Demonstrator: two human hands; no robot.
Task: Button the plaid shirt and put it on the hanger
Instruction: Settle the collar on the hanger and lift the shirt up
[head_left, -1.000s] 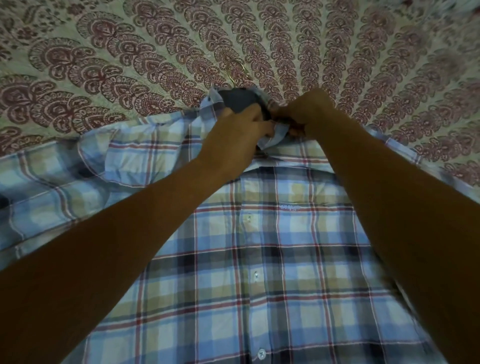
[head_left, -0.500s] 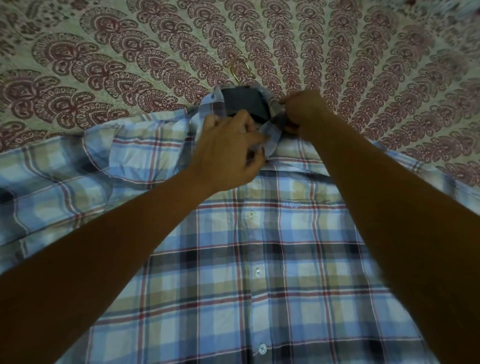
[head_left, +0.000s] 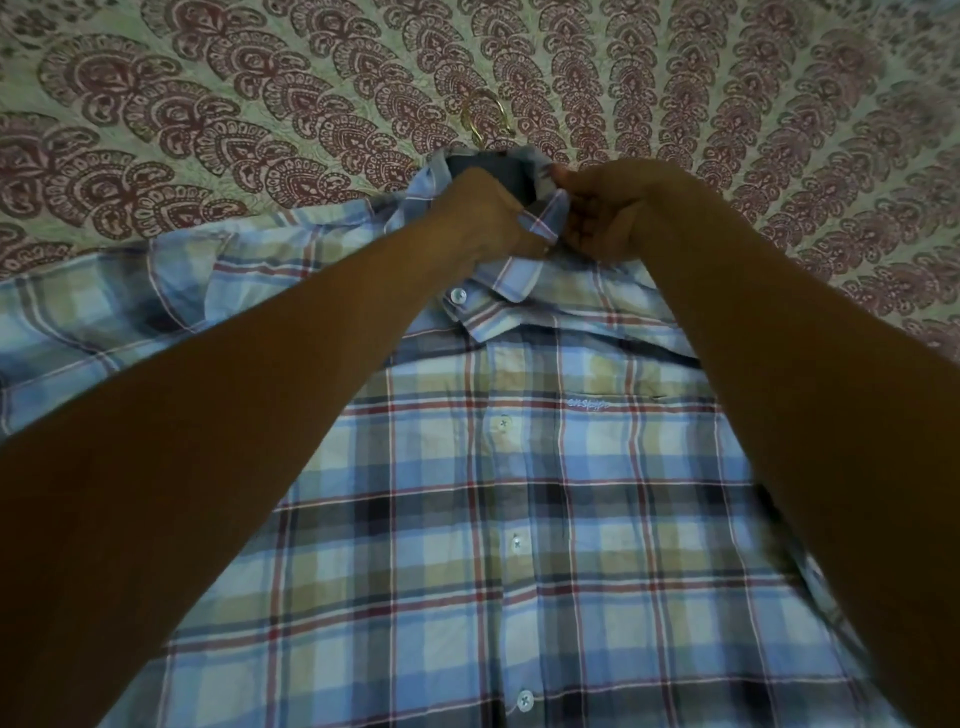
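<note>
Plaid shirt (head_left: 519, 597) lay front-up on the patterned bedspread (head_left: 208, 104), with its neck toward the far edge. At the left, one sleeve (head_left: 104, 301) was spread flat on the bedspread.

The left hand (head_left: 483, 218) had moved up from the front opening to the neck and gripped the left side of the collar (head_left: 514, 280). Its fingertips were hidden in the fabric. This move uncovered the top button (head_left: 457, 295), which the hand had covered half a second earlier. The button appeared unfastened (it sat off to the left of the line of the lower ones).

A gold hanger hook (head_left: 485, 117) stuck out past the collar onto the bedspread, as it had in the earlier frames. The hanger was therefore judged to be already inside the shirt. Below the collar, the front buttons (head_left: 503, 424) in view looked fastened.

The right hand (head_left: 618, 208) pinched the right side of the collar, thumb on top. A fold of collar lay between the two hands, which had been touching a second before and now sat just apart. To the right, the chest pocket (head_left: 639, 441) lay flat.

The task appeared near its end. The remaining work was probably to close the top button and settle the collar around the hook.
</note>
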